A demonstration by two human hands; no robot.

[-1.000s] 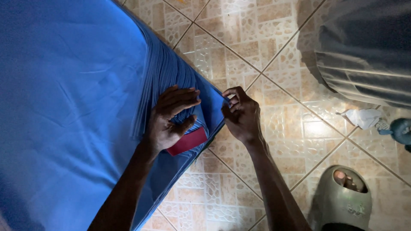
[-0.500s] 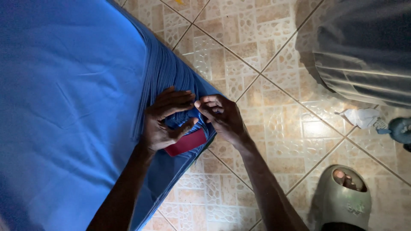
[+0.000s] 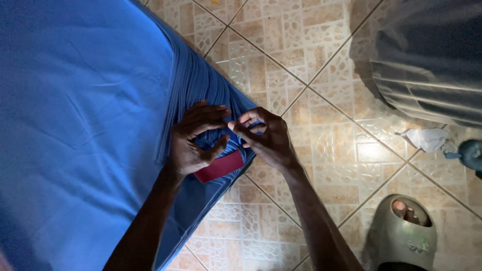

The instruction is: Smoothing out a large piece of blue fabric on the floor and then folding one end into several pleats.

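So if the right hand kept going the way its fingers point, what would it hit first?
The right hand points left, so it would probably meet the left hand's fingertips first, over the gathered blue fabric.

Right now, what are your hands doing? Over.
Left hand pressing gathered blue cloth. Right hand pinching its pleats. Red card under left palm. Nothing blocking.

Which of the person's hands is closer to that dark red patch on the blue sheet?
The left hand: its palm rests against the red patch. The right hand pinches the blue sheet pleats just beside and above it, not touching it.
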